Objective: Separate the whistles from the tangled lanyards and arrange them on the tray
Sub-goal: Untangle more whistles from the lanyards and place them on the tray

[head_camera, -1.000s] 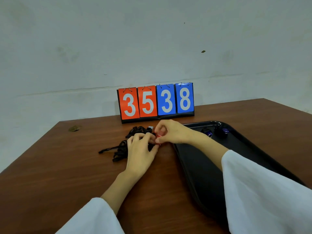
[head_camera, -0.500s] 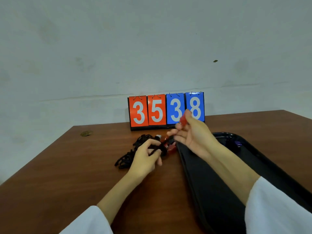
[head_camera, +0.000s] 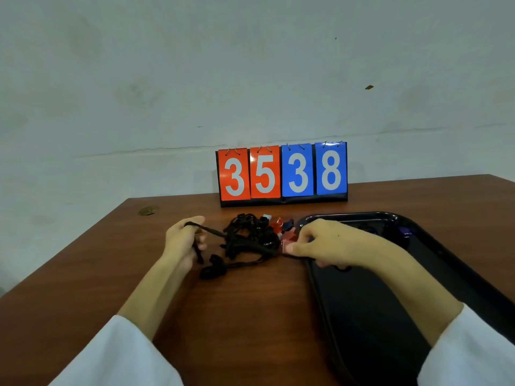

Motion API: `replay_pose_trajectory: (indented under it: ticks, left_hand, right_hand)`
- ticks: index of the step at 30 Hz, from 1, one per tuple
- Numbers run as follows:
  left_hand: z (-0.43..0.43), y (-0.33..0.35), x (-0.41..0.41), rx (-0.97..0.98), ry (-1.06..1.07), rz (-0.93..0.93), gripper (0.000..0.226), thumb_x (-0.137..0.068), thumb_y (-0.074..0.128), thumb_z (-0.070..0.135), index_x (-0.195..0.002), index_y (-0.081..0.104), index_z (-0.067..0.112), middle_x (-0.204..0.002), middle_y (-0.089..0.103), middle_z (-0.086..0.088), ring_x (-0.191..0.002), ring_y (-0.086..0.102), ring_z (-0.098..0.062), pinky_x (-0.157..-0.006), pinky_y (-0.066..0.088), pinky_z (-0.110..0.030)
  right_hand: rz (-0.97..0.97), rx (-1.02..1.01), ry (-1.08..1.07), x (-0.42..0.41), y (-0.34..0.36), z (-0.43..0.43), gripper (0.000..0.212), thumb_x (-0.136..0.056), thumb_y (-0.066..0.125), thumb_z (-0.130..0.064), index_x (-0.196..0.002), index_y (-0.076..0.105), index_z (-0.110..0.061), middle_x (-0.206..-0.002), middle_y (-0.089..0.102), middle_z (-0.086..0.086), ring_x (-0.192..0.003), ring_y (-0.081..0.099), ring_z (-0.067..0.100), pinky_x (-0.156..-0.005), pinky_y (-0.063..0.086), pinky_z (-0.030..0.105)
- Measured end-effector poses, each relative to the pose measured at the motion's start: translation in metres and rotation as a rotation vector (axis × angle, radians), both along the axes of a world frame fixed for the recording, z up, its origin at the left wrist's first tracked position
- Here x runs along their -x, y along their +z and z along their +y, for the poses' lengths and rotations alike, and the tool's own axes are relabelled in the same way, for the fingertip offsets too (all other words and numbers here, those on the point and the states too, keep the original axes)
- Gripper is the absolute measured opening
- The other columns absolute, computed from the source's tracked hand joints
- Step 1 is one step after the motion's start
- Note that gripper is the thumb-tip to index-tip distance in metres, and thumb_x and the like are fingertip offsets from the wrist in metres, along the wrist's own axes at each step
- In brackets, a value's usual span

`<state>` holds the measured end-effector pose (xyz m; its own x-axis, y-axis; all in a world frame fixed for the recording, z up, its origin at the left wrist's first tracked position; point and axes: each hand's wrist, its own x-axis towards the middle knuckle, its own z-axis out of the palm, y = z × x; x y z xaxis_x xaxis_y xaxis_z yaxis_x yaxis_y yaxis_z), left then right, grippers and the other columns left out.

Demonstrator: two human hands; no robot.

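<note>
A tangle of black lanyards [head_camera: 248,240] lies on the brown table, between my two hands. My left hand [head_camera: 182,240] grips a loop of black cord pulled out to the left. My right hand [head_camera: 326,243] pinches a red whistle [head_camera: 287,244] at the tray's near-left rim, with a cord running under its fingers. More whistles sit at the pile's far side: a red whistle [head_camera: 276,224], a dark blue one [head_camera: 289,224] and a white-tipped one [head_camera: 266,217]. The black tray [head_camera: 362,316] lies on the right, with two purple whistles [head_camera: 404,232] at its far end.
A flip scoreboard [head_camera: 282,174] reading 3538 stands at the back of the table against the wall. A small brown scrap [head_camera: 147,210] lies near the table's far-left corner. My white sleeves cover both forearms near the bottom edge.
My right hand came down from its raised position to the tray's rim with the red whistle. My left hand moved left, drawing a cord loop out of the pile.
</note>
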<state>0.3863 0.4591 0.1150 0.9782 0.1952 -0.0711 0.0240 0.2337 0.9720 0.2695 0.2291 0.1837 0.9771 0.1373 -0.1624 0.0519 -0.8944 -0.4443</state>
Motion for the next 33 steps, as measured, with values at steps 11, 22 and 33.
replay_pose_trajectory:
  ticks: [11, 22, 33]
  left_hand:
    - [-0.057, 0.035, 0.044, -0.711, -0.495, -0.271, 0.085, -0.066, 0.067, 0.006, -0.137, 0.031, 0.033, -0.149, 0.027, 0.001, -0.133, 0.033, -0.022, -0.105, 0.039, -0.043]
    - [-0.110, 0.055, 0.052, -0.278, -1.111, -0.007, 0.016, -0.095, 0.049, 0.024, -0.099, 0.056, 0.010, -0.061, 0.048, 0.001, -0.041, 0.027, -0.005, -0.039, 0.016, -0.018]
    - [-0.069, 0.077, 0.044, -0.993, -0.928, -0.482, 0.009, -0.092, 0.055, 0.025, -0.093, 0.063, 0.019, -0.065, 0.062, 0.005, -0.047, 0.049, -0.001, -0.047, 0.037, -0.011]
  right_hand:
    - [-0.436, -0.575, -0.124, -0.009, 0.000, 0.009, 0.013, -0.085, 0.058, -0.042, -0.093, 0.057, -0.032, -0.089, 0.062, -0.009, -0.083, 0.059, 0.005, -0.068, 0.043, 0.015]
    - [-0.530, -1.209, -0.476, -0.018, 0.000, -0.020, 0.030, -0.085, 0.063, -0.031, -0.107, 0.058, -0.010, -0.093, 0.072, 0.006, -0.084, 0.071, 0.016, -0.083, 0.056, 0.035]
    - [-0.217, -0.665, -0.299, -0.013, -0.007, -0.023, 0.015, -0.085, 0.062, -0.027, -0.094, 0.067, -0.017, -0.080, 0.072, 0.001, -0.071, 0.071, 0.012, -0.068, 0.056, 0.018]
